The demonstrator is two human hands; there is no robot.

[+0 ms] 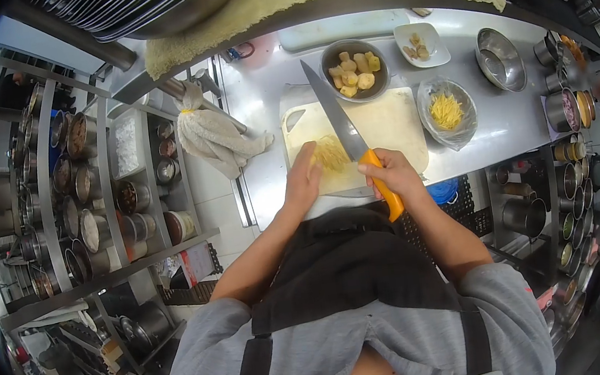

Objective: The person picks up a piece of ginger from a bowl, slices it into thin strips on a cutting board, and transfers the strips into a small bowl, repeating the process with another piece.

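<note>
My right hand (394,172) is closed round the orange handle of a large chef's knife (340,121). Its broad blade points up and to the left across the white cutting board (399,111). On the board, left of the blade, lies a small heap of thin pale-yellow shreds (330,155). Against the left side of that heap rests my left hand (304,178), fingers stretched out and nothing gripped in them. Just behind the board stands a metal bowl (385,85) of peeled yellow chunks that look like ginger.
Right of the board sits a plastic-lined bowl (427,115) with more yellow shreds. A white square dish (435,58) and a steel bowl (502,80) stand farther back. An overhead shelf (337,4) crosses the top. A towel (215,138) hangs at left, near crowded racks (127,272).
</note>
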